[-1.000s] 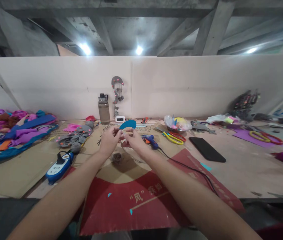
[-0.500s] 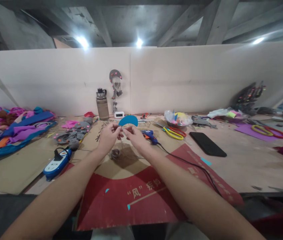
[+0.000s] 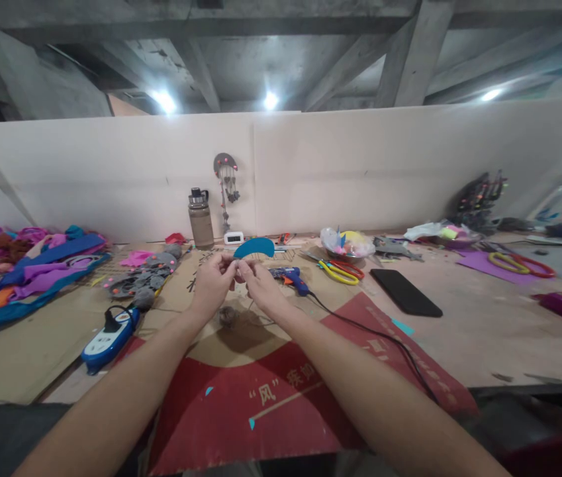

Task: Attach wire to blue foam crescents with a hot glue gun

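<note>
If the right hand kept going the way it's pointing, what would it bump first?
Probably the left hand; the right hand points at it, fingertips seemingly touching, just under the blue crescent.

There are two hands, a left hand (image 3: 214,281) and a right hand (image 3: 261,283), with one blue crescent (image 3: 255,248) in their grip. The table (image 3: 484,331) carries one water bottle (image 3: 201,218), one small clock (image 3: 234,237), one glue gun (image 3: 288,277), one black phone (image 3: 404,293), one power strip (image 3: 106,331) and two pairs of yellow-handled scissors (image 3: 333,271).
</note>
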Available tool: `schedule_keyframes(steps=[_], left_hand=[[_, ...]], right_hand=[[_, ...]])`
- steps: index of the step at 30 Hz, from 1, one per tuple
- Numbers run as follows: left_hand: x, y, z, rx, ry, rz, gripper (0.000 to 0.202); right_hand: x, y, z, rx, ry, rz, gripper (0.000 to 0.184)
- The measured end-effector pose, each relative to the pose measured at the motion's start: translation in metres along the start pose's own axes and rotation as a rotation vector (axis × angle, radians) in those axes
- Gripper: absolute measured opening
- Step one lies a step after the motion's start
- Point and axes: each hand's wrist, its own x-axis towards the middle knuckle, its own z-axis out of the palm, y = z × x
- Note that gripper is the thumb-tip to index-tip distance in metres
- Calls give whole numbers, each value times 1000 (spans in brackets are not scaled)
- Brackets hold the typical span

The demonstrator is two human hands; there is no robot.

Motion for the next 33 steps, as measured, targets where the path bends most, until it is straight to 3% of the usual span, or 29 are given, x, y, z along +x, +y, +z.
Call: schedule_keyframes(steps=[7, 10, 15, 22, 27, 33], left_hand=[[2, -1, 0, -72, -16, -55, 19], [1, 0, 1, -44, -28, -54, 17], [1, -2, 1, 56, -14, -9, 13], [1, -2, 0, 101, -22, -5, 10], [1, -2, 1, 47, -45, -18, 14], [1, 3, 4, -123, -69, -103, 16]], right_hand=[[5, 5, -8, -131, 101, -87, 26], [5, 8, -6, -22, 92, -71, 24], [6, 13, -3, 180, 56, 84, 34], [10, 13, -8, 159, 52, 23, 18], [7, 9, -11, 160, 111, -1, 21], [5, 7, -12, 227, 203, 68, 26]])
